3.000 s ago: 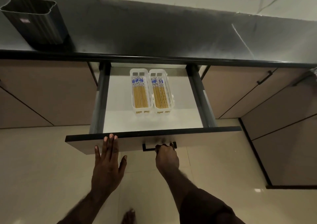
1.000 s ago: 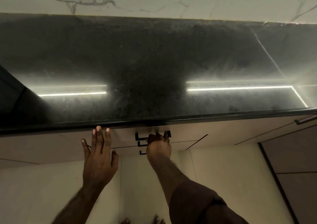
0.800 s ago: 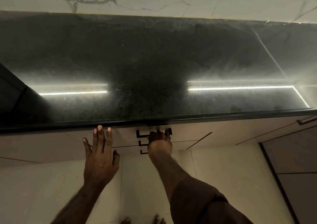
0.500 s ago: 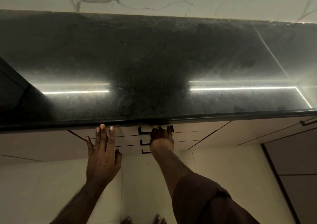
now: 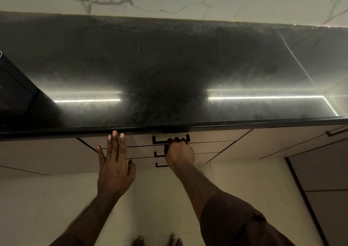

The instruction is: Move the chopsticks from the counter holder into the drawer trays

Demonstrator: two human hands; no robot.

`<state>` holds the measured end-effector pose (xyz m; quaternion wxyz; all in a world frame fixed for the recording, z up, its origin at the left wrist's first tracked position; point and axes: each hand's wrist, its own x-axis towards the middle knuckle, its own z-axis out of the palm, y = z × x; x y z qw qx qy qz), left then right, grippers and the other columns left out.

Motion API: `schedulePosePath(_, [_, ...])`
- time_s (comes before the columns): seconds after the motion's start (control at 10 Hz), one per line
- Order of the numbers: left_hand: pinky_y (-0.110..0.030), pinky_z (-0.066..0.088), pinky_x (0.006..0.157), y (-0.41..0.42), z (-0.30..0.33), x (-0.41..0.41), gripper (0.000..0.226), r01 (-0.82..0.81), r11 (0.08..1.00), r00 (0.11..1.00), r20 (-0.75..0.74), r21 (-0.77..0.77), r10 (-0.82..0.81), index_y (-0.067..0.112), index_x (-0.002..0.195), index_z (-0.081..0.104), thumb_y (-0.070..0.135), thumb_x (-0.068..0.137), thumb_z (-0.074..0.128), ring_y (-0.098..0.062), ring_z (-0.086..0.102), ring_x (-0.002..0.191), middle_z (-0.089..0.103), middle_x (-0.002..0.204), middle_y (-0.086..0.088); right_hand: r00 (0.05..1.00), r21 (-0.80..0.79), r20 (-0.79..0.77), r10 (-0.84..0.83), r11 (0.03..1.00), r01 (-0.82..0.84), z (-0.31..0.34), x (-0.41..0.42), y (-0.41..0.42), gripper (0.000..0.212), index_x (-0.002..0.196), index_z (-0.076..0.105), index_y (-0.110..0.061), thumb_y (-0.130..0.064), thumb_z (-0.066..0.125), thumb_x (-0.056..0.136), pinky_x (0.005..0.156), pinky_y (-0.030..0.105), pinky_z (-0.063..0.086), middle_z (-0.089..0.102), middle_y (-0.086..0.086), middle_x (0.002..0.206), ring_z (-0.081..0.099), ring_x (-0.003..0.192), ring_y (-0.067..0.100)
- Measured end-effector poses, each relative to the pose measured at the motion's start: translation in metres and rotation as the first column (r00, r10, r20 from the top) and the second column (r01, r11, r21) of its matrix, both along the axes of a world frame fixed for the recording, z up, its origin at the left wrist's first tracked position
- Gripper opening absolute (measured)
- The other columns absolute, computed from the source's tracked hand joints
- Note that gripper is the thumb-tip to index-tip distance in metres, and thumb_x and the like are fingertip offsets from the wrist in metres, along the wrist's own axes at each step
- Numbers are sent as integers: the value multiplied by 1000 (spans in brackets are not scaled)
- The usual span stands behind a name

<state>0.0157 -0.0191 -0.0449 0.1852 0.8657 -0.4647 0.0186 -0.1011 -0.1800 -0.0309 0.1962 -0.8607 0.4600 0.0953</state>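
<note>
The top drawer (image 5: 143, 140) sits pushed in flush under the black counter edge, so its trays and chopsticks are hidden. My right hand (image 5: 178, 151) is curled around the drawer's black handle (image 5: 160, 140). My left hand (image 5: 114, 163) lies flat with fingers spread against the drawer front, fingertips just below the counter edge. The dark counter holder (image 5: 13, 89) shows only as a corner at the far left.
The black stone counter (image 5: 169, 66) fills the middle, with two bright light reflections. Two more drawer handles (image 5: 159, 164) sit below the top one. Cabinet doors stand to the right (image 5: 282, 142). My bare feet (image 5: 156, 241) are on the tiled floor.
Three seconds ago the drawer stood open with both trays of chopsticks showing; now it is pushed in. Over the last second both hands have hardly moved.
</note>
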Motion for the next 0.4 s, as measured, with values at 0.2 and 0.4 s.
schedulePosePath(0.2, [-57,5,118,1,22,-9,97,-1,1000,998,-58,-28,0,4,153,-5,19,77,53,-24,-5,151,-2,163,-12,976,-176,213,49,984,-11,27,-20,11,30,110,66,-16,-38,50,97,71,32,50,70,5,96,66,86,22])
schedulePosePath(0.4, [-53,4,119,-1,52,-20,96,15,997,995,-96,-74,-22,5,152,-9,22,79,50,-23,-6,151,-4,163,-10,944,-227,318,84,974,-10,59,-35,10,31,111,62,-20,-41,41,99,75,30,48,65,3,99,61,95,20])
